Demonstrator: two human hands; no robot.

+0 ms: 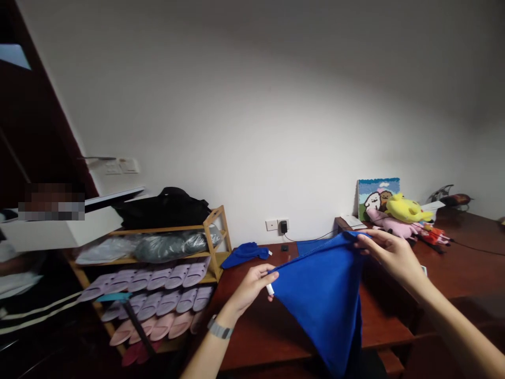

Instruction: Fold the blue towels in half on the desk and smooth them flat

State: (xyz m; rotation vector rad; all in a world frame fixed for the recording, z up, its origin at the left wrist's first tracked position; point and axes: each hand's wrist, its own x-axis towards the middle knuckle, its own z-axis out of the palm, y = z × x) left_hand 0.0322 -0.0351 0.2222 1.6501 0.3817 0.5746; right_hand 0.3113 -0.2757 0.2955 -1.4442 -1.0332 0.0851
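Note:
A blue cloth hangs between my two hands above the table, its lower part drooping to a point. My left hand, with a grey watch band on the wrist, pinches one corner; a small white tag shows beside its fingers. My right hand grips the upper right edge, fingers closed on the fabric. Behind my left hand, a second blue cloth lies crumpled on the reddish-brown table. Another flat blue piece shows behind the held cloth, partly hidden by it.
To the left stands a wooden rack with purple and pink slippers, plastic-wrapped items and a black bag. Plush toys and a picture sit at the right. A black charger is in the wall socket, its cable running right.

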